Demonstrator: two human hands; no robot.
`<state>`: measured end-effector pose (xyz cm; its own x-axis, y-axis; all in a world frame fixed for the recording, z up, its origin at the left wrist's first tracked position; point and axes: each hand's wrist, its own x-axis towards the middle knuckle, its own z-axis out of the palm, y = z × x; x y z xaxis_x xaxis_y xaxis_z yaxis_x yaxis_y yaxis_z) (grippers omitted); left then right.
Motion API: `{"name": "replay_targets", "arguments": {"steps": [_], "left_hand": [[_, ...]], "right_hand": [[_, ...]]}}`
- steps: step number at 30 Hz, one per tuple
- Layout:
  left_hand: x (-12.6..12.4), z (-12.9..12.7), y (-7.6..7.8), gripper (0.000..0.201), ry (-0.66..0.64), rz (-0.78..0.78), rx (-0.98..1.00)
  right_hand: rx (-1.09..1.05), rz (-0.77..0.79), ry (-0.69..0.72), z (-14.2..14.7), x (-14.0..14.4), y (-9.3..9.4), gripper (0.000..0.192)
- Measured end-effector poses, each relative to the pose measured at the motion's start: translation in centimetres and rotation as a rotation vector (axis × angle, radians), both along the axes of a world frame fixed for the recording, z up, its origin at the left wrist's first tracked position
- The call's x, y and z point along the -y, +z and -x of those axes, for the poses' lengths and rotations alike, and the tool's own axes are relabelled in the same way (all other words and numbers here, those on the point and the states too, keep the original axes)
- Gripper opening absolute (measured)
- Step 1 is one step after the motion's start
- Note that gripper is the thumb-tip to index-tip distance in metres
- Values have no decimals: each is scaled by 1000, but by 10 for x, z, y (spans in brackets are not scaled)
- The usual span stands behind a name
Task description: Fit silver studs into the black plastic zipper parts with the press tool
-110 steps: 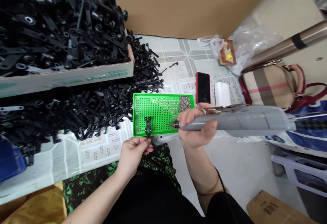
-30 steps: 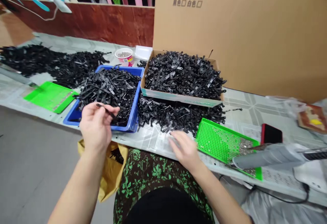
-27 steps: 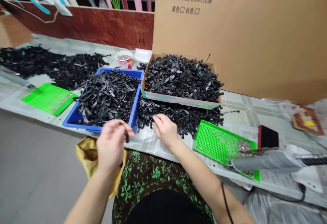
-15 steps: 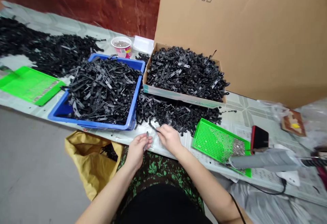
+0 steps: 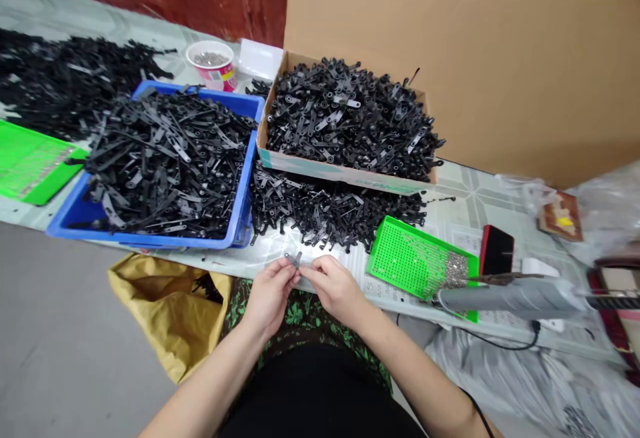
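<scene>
Meeting at the near edge of the table (image 5: 165,255), the left hand (image 5: 269,293) and the right hand (image 5: 336,289) pinch small black plastic parts (image 5: 294,259) between their fingertips, both sets of fingers closed on them. The parts sit just above the table's front lip, over the person's green-patterned lap, with the left thumb and forefinger gripping from the left and the right fingers touching from the right; how many pieces there are I cannot tell.

Below and left of the hands a yellow bag (image 5: 165,305) hangs open beside the lap, under the table edge. A narrow strip of bare table lies right ahead of the fingers, bounded by a loose heap of black parts (image 5: 325,211) just beyond. To the right, near the right hand, a green perforated tray (image 5: 400,261) lies tilted with small metal screws (image 5: 454,269) gathered at its right end, and a grey electric screwdriver (image 5: 505,297) rests with its tip on the tray's near corner. A red phone (image 5: 497,251) lies just behind it.

Left of the heap stands a blue bin (image 5: 235,205) full of long black strips, its near corner close to the left hand. Farther back, a shallow cardboard box (image 5: 340,173) brims with parts, a pink cup (image 5: 213,68) stands behind the bin, and a large carton wall (image 5: 500,58) closes the far side.
</scene>
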<state>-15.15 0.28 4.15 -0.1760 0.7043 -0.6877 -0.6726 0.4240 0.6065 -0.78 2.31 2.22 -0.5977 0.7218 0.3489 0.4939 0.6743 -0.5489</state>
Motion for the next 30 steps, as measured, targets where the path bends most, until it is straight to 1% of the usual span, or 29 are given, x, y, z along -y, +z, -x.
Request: {"name": "replay_targets", "arguments": {"steps": [5, 9, 12, 14, 15, 16, 17, 19, 20, 21, 22, 24, 26, 28, 30], "left_hand": [[0, -9, -1, 15, 48, 54, 31], [-1, -15, -2, 20, 42, 51, 24], [-2, -15, -8, 24, -32, 33, -23], [-3, -14, -13, 29, -103, 12, -111], [-3, -13, -16, 31, -138, 3, -163], [-3, -13, -19, 32, -169, -1, -211], [-3, -13, -21, 34, -197, -1, -253], [-3, -15, -23, 35, -259, 2, -307], [-3, -17, -24, 35, -291, -2, -322], [-4, -18, -24, 34, -321, -14, -335], [-4, -20, -25, 33, -349, -33, -349], [-6, -22, -23, 28, -405, -85, -382], [-8, -21, -20, 25, -472, -141, -423], [-11, -19, -14, 21, -553, -196, -460], [-14, -16, -7, 17, -655, -254, -485]], "right_hand": [[84, 9, -23, -4, 6, 2, 32], [98, 19, -74, -2, 15, 1, 33], [119, 41, -57, -7, 20, 0, 32], [89, 78, -6, -16, 19, 0, 27], [70, 98, -24, -22, 15, 0, 24], [68, 116, -99, -27, 9, 1, 23], [101, 137, -224, -31, 2, 2, 24], [280, 200, -519, -35, -16, 4, 28], [396, 249, -619, -34, -24, 5, 27], [496, 300, -668, -33, -32, 6, 25], [567, 344, -681, -32, -38, 7, 22], [620, 380, -686, -33, -43, 10, 16], [515, 353, -660, -40, -40, 14, 11], [286, 315, -526, -51, -35, 18, 6], [48, 283, -333, -61, -30, 21, 6]]}}
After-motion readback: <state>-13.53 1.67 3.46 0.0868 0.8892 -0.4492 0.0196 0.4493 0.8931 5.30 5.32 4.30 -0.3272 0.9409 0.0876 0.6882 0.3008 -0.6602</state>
